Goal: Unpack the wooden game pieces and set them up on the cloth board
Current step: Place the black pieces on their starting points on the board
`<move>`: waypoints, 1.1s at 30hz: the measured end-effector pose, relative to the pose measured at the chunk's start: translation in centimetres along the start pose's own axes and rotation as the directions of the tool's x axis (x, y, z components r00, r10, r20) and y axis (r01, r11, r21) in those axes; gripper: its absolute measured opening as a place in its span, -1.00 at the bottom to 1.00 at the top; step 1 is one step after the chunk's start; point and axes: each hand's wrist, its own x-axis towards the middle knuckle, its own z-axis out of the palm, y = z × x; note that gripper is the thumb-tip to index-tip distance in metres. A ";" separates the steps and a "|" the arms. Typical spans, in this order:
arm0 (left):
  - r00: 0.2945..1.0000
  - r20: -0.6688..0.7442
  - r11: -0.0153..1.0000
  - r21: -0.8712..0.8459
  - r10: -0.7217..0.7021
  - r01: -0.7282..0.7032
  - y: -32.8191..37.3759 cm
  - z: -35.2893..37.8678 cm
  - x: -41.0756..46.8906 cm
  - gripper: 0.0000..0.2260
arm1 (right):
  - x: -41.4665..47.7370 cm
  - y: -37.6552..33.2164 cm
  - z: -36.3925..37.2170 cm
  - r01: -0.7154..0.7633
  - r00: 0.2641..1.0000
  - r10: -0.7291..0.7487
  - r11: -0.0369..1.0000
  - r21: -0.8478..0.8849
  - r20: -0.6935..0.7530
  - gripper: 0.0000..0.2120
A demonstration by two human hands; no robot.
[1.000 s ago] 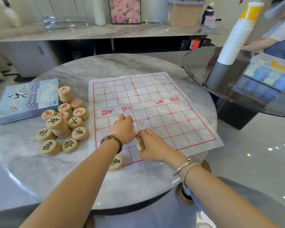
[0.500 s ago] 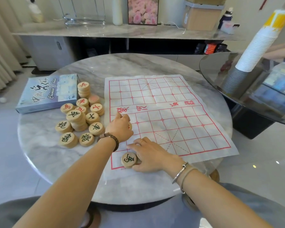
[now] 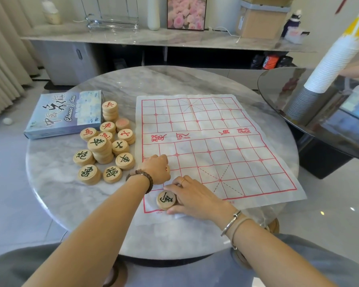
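A round pale wooden game piece bearing a green character lies flat on the near left corner of the white red-gridded cloth board, on a round grey marble desk. The right hand pinches its right rim; the left hand, just beyond, is curled, whether on anything cannot be told.

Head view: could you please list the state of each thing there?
Box: closed, lying flat.
Board: spread flat.
Spare pieces: piled beside board.
Corner piece: flat on board, pinched by right hand.
Left hand: curled round red piece.
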 end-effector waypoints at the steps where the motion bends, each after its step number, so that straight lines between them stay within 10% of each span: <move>1: 1.000 0.000 1.000 0.000 0.002 -0.002 0.0 0.0 0.1 -0.59 | 0.0 0.0 -0.1 0.005 1.000 -0.005 1.000 0.004 0.004 -0.40; 10: 1.000 0.008 1.000 0.020 0.006 -0.006 -0.2 -0.2 0.9 -0.58 | 0.1 0.5 0.1 0.001 1.000 -0.001 0.999 -0.033 0.012 -0.38; 21: 0.977 -0.198 0.989 -0.135 -0.080 0.053 -0.6 -2.0 3.7 -0.61 | 4.2 4.5 -2.9 -0.249 0.900 0.365 0.878 0.408 -0.237 -0.44; 33: 0.955 -0.284 0.996 -0.021 -0.087 0.085 -1.5 -7.0 15.1 -0.58 | 19.7 12.2 -8.8 -0.333 0.851 0.428 0.888 0.318 -0.304 -0.60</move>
